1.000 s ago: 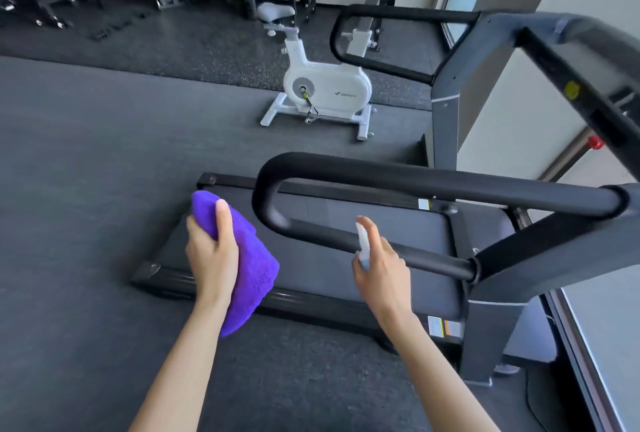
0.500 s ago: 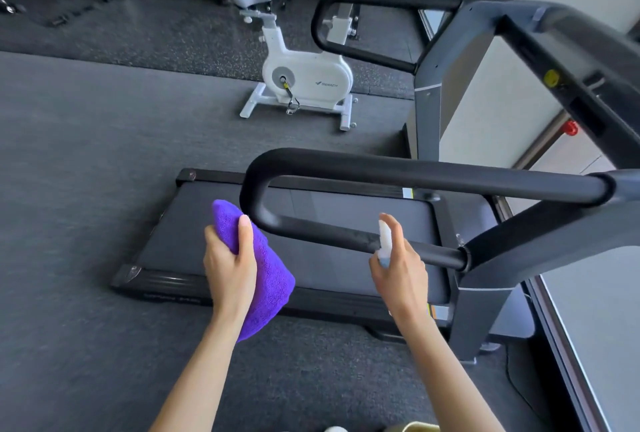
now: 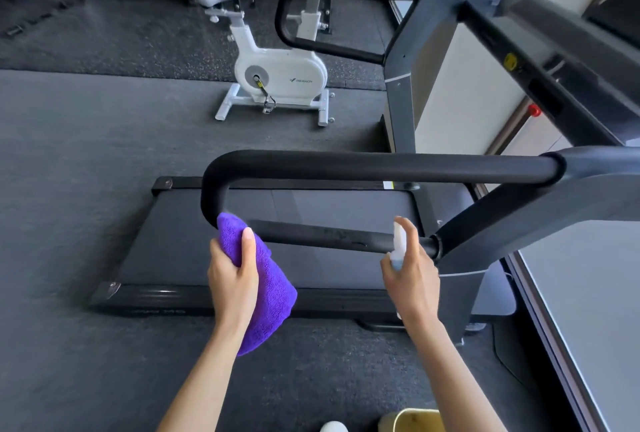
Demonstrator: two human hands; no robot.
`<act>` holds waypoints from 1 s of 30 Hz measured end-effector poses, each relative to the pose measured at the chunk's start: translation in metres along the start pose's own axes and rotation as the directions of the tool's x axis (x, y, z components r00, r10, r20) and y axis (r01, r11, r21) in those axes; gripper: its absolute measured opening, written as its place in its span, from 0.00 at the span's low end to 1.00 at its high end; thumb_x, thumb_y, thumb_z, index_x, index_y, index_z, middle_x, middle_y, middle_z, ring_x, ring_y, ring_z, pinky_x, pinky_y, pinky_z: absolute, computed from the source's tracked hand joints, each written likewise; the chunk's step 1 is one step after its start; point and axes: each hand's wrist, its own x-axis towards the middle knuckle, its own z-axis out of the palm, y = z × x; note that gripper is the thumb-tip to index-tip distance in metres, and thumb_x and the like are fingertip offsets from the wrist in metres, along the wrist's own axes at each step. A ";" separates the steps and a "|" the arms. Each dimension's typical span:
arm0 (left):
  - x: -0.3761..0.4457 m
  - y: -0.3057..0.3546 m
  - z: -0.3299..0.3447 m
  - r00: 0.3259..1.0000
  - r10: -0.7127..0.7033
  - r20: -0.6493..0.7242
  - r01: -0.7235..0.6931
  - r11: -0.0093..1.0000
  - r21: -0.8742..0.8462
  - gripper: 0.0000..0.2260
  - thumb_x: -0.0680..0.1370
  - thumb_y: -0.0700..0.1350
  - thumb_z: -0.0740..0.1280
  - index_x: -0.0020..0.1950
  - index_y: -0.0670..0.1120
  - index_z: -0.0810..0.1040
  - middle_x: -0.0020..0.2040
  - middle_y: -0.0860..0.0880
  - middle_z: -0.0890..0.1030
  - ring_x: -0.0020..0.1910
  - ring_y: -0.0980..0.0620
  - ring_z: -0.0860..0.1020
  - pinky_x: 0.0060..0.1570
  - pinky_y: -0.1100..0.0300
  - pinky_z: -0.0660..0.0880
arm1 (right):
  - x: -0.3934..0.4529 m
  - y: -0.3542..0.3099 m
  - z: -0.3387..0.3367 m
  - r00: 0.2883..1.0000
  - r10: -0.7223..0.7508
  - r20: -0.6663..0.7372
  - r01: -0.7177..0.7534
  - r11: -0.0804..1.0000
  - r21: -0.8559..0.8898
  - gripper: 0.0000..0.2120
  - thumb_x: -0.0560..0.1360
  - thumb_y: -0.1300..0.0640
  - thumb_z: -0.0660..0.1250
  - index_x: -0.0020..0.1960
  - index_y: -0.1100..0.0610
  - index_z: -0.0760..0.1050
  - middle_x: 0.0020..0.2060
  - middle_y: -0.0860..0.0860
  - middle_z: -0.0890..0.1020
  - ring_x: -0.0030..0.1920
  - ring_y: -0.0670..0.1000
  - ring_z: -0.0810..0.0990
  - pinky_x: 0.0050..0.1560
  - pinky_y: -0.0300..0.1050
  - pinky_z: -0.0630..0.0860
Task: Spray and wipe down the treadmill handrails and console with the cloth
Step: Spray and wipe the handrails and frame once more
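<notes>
Gripping the folded purple microfibre cloth (image 3: 266, 289) in my left hand (image 3: 232, 276) at frame centre against the black padded handrail loop (image 3: 322, 237), I'd wipe firmly rightward toward the small translucent spray bottle (image 3: 398, 247) clasped in my right hand (image 3: 412, 279)

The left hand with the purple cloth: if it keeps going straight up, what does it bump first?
Probably the near handrail: the cloth in the left hand already sits at its lower bend, though depth is unclear.

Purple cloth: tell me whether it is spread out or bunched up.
Bunched. The purple cloth is gathered into a thick wad in the left hand, its top against the handrail bend, the rest hanging below the palm.
</notes>
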 end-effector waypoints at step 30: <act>0.074 0.004 0.072 0.728 0.398 0.558 -0.671 0.246 0.700 0.29 0.76 0.66 0.56 0.67 0.46 0.72 0.61 0.44 0.73 0.52 0.42 0.76 0.52 0.48 0.69 | -0.002 0.050 -0.022 0.997 0.059 -0.045 -0.052 0.989 0.140 0.32 0.71 0.64 0.69 0.66 0.42 0.61 0.41 0.50 0.79 0.31 0.53 0.74 0.33 0.42 0.69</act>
